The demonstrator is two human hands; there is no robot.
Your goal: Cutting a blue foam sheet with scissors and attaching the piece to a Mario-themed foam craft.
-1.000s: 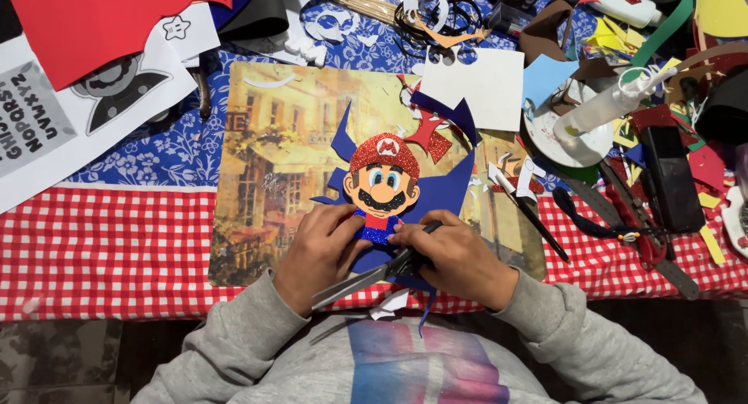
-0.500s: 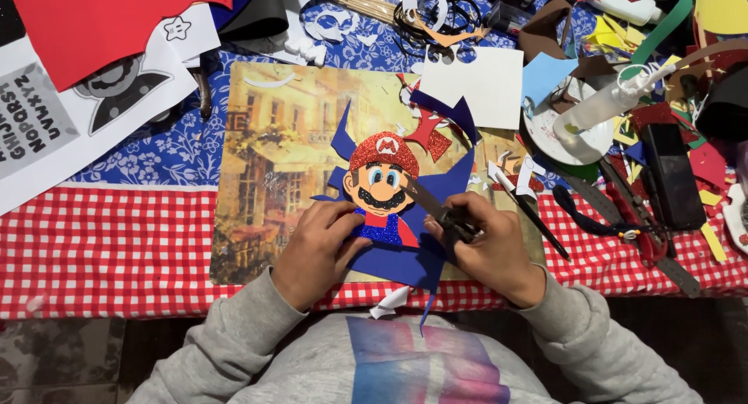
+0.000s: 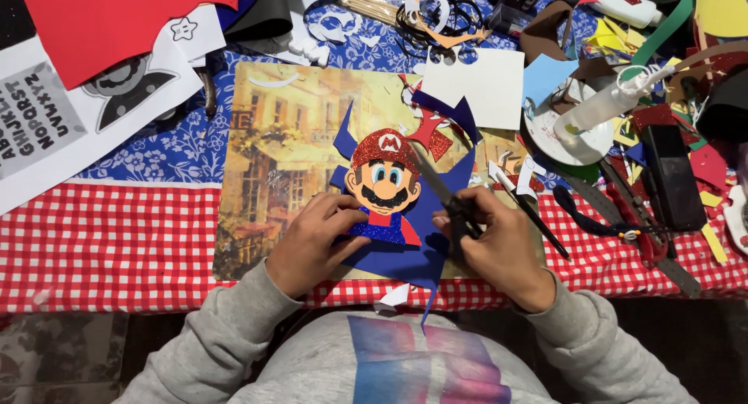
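Two bare hands work over a dark blue craft-foam sheet [image 3: 405,252] that lies on a picture-printed cardboard mat [image 3: 273,155], itself resting on a red-and-white checked tablecloth [image 3: 109,240]. On the sheet sits a glittery foam cartoon figure with a red cap, moustache and blue body [image 3: 383,182]. The left hand [image 3: 312,244] lies flat with its fingertips pressing the figure's lower edge and the sheet down against the mat. The right hand [image 3: 499,252] is closed around the dark handles of a pair of scissors [image 3: 444,194], whose blades point up and away along the right side of the figure's face; whether the blades are parted cannot be told. The step in hand looks like trimming the blue sheet close around the figure. By that reading, the next cut calls for the left hand to hold or turn the sheet steady while the blades follow the figure's outline without nicking the glitter piece. Near the right hand lie a black pen-like tool [image 3: 538,217] and a white glue bottle [image 3: 604,108] on a plate.
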